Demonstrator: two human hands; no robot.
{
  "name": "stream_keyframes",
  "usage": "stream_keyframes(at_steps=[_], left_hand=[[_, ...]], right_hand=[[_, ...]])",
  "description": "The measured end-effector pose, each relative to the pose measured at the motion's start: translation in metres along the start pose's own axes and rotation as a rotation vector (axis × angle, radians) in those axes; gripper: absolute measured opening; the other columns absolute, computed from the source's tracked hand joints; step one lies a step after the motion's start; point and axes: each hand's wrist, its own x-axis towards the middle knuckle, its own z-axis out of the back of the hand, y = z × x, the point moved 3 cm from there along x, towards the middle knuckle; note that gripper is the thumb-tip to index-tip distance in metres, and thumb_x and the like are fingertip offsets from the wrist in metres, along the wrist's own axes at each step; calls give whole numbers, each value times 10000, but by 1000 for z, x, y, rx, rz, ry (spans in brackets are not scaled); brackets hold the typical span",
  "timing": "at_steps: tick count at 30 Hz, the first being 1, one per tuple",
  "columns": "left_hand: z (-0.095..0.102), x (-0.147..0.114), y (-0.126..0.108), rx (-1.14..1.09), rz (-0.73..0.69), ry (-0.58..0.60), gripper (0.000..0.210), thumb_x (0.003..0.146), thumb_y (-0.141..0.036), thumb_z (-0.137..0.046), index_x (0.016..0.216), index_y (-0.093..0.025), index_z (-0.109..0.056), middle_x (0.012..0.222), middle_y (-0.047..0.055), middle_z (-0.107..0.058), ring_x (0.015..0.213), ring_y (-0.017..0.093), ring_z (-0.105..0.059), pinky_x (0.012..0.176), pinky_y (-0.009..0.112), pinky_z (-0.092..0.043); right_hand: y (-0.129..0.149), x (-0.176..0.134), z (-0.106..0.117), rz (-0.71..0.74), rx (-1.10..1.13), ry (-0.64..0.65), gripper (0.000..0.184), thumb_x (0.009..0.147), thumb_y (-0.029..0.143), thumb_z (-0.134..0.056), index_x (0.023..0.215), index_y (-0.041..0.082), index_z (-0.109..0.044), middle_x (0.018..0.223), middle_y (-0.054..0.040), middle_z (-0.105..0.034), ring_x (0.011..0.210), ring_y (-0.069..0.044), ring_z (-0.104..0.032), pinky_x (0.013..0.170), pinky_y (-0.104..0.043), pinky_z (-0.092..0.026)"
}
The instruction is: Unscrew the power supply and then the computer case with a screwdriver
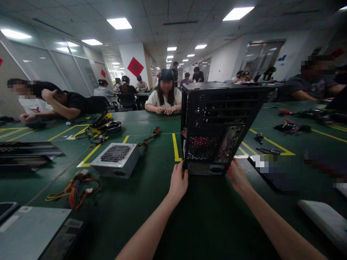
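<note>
Gripping the lower edges of a black computer case (222, 119), the left hand (179, 182) and the right hand (237, 177) are apart, one clamped at each side of it. The case stands upright over the green table (206, 216), straight ahead of the person, its perforated rear panel turned toward them; whether its base touches the tabletop cannot be told. Just left of it lies an L-shaped yellow mark (176, 150). Farther left sits a silver power supply (119, 159), its round fan grille facing up, with a bundle of cables (150, 137) trailing from its far side. Nearer the person, a coloured wire harness (77, 189) lies beside a grey metal box (35, 231) at the lower left. To the right of the case, a slim dark tool (268, 151) rests near a flat dark panel (271, 177), partly blurred, and a white object (322, 216) lies close to the right edge. Across the table, a co-worker in a white top (151, 100) sits with both hands on the tabletop.
</note>
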Motion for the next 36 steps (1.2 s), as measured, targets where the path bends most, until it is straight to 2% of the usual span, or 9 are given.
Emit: stream_keyframes(at_steps=[5, 12, 14, 16, 19, 25, 29, 32, 36], left_hand=[[14, -17, -3, 35, 15, -23, 332, 782, -182, -398, 1103, -172, -484, 979, 78, -496, 849, 140, -513, 760, 292, -431], [60, -66, -4, 43, 35, 9, 343, 789, -227, -390, 1119, -176, -467, 959, 65, -501, 853, 140, -512, 726, 269, -434], [70, -75, -3, 55, 72, -2, 349, 783, -241, -402, 1117, -170, -476, 967, 64, -517, 852, 140, -522, 759, 276, -424], [76, -80, -2, 13, 93, -10, 381, 775, -250, -419, 1148, -178, -456, 1050, 68, -516, 935, 149, -510, 808, 279, -408], [77, -83, 1, -57, 103, -2, 415, 769, -255, -434, 1176, -173, -432, 1149, 77, -498, 1056, 168, -460, 873, 296, -375], [73, -81, 11, -24, 92, -39, 420, 754, -276, -457, 1161, -175, -433, 1161, 77, -500, 1030, 157, -491, 847, 281, -407], [72, -74, 13, 142, 24, -85, 309, 709, -247, -504, 1011, -182, -518, 981, 55, -575, 897, 159, -559, 765, 284, -452], [72, -68, 12, 239, -24, -89, 201, 704, -224, -490, 893, -186, -545, 871, 36, -585, 823, 159, -575, 723, 282, -454], [70, -57, 12, 354, -23, -107, 191, 710, -234, -476, 886, -183, -527, 842, 39, -589, 802, 169, -574, 717, 290, -437]], right_hand=[[-16, -16, -3, -38, 135, 108, 261, 637, 459, -516, 794, 262, -448, 765, 45, -520, 649, -115, -503, 500, -220, -414], [-19, -64, -21, -13, 205, 228, 210, 724, 458, -475, 794, 262, -446, 730, 47, -492, 617, -110, -457, 522, -215, -386], [-20, -75, -27, 6, 211, 254, 214, 745, 463, -449, 807, 258, -446, 733, 40, -483, 641, -115, -458, 553, -221, -392], [-20, -81, -29, 28, 208, 266, 221, 757, 468, -430, 797, 251, -441, 754, 35, -478, 678, -120, -459, 590, -227, -396], [-20, -85, -28, 54, 194, 280, 221, 773, 464, -407, 782, 245, -429, 783, 32, -468, 712, -123, -453, 611, -228, -393], [-17, -95, -17, 105, 136, 322, 201, 781, 446, -404, 802, 247, -424, 799, 26, -461, 698, -128, -451, 609, -243, -389], [-14, -97, -11, 213, 13, 357, 265, 654, 357, -594, 780, 240, -393, 794, 34, -456, 690, -142, -460, 613, -262, -397], [-13, -92, -11, 274, -82, 345, 276, 638, 320, -600, 782, 238, -379, 772, 37, -456, 689, -155, -471, 625, -287, -403], [-12, -83, -15, 286, -79, 344, 239, 657, 317, -568, 796, 241, -389, 812, 23, -485, 726, -176, -503, 612, -303, -421]])
